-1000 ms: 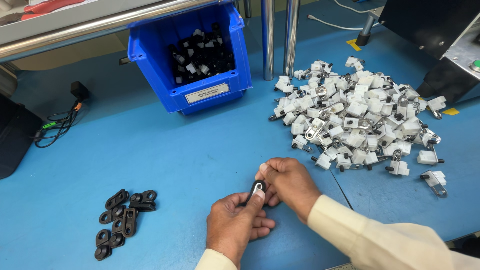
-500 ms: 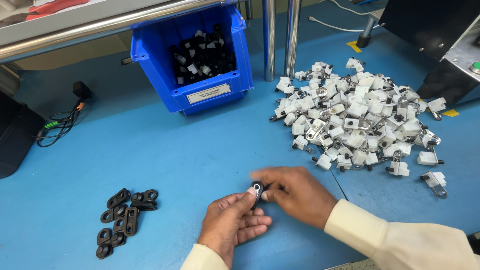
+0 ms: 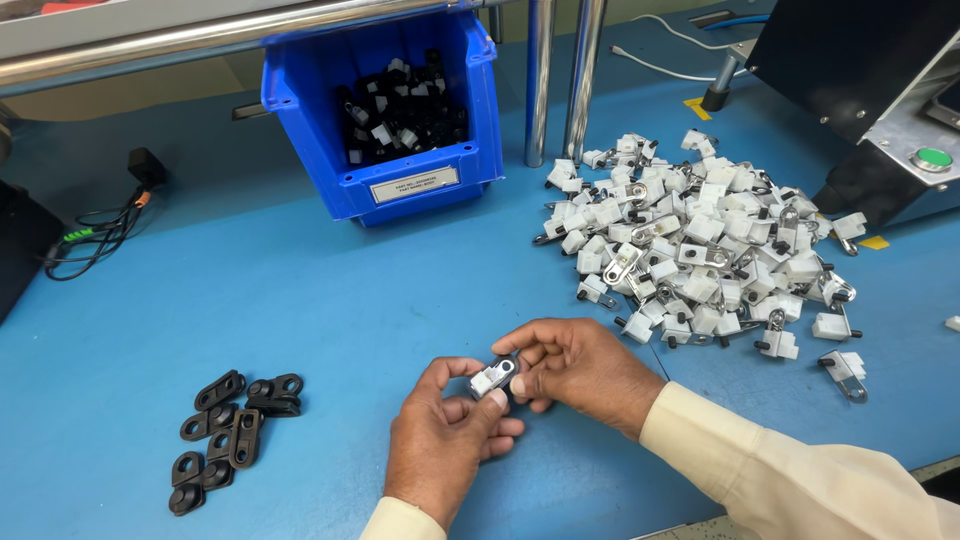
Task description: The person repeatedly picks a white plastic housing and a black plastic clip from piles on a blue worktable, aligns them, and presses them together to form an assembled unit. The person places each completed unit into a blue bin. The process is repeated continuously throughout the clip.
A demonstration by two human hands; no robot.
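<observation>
We see a blue bench (image 3: 300, 320) bearing several groups of parts. A blue bin (image 3: 400, 180) of black and white pieces stands at its rear, just beside two upright steel posts (image 3: 560, 80). To the right lies a wide heap of white clips (image 3: 700, 240), with a few strays near its edge. A small cluster of black brackets (image 3: 232, 425) lies at front left, well apart from the heap. A black cable (image 3: 100, 230) lies coiled at far left, and a dark machine (image 3: 860, 100) sits at right rear.

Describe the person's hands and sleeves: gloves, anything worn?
Both hands are bare, no gloves: left hand, right hand. Each arm wears a cream long sleeve with a buttoned-style cuff at the wrist. No rings or watch visible on the fingers.
</observation>
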